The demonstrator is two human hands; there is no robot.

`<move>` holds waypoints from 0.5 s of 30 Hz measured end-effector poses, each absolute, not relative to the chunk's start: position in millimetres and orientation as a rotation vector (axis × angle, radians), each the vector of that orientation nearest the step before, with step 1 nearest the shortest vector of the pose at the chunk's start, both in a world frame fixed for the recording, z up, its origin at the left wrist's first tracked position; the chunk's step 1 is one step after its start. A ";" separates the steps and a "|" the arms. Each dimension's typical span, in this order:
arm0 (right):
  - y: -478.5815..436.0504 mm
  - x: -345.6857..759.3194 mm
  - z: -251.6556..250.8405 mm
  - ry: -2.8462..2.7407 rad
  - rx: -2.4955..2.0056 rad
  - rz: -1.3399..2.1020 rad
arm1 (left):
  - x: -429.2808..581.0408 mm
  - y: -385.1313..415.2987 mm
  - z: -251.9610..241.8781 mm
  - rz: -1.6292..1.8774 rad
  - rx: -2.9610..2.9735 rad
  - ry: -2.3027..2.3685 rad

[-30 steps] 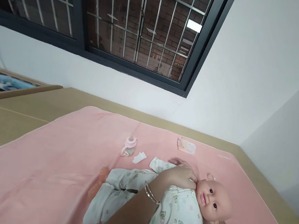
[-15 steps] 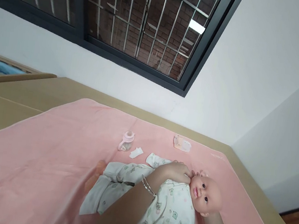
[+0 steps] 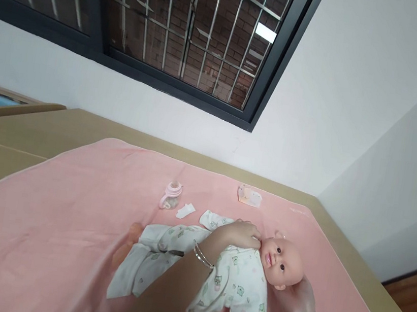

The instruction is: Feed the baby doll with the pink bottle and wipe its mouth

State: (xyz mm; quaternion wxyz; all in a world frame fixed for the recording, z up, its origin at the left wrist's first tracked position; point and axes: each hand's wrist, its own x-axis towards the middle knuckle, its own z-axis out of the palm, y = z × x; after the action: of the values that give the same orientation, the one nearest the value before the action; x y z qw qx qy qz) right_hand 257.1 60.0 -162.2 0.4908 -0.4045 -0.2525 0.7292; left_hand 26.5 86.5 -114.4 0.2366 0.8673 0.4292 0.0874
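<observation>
A baby doll [image 3: 248, 289] in a white printed outfit lies on its back, its head towards the right. My left hand [image 3: 243, 233], below a wrist with silver bangles, is closed on the clothing at the doll's shoulder, close to the neck; its fingertips are partly hidden. My right hand [image 3: 298, 294] cups the bald doll head [image 3: 282, 262] from behind and below, its fingers mostly concealed by the head. My left forearm crosses over the doll's torso and legs.
A pink sheet [image 3: 69, 219] covers the wooden surface [image 3: 58, 126]. Beyond the doll lie a pink-handled baby bottle [image 3: 171, 195], a small white piece [image 3: 186, 211] that looks like paper or cloth, and a clear-and-pale packet [image 3: 249, 196]. A wall with a barred window [image 3: 187, 25] rises behind.
My right hand, earlier almost hidden behind the doll's head, now shows at the head's lower right side. My left hand stays at the shoulder. The whole view has shifted slightly.
</observation>
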 end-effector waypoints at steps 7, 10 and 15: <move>53.5 258.1 -169.3 -0.484 -1.055 1.727 | 34.8 82.2 -115.9 0.190 2.426 1.217; 54.8 258.8 -174.1 -0.446 -1.085 1.741 | 39.4 78.1 -114.9 0.166 2.444 1.245; 60.3 261.5 -183.9 -0.452 -1.071 1.702 | 44.3 70.6 -113.0 0.154 2.477 1.281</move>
State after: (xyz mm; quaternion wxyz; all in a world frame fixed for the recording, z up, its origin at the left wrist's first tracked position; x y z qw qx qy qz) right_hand 261.5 60.3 -183.9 0.5143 -0.4456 -0.1881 0.7082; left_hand 44.3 70.6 -113.0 0.1732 0.8735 0.4517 0.0543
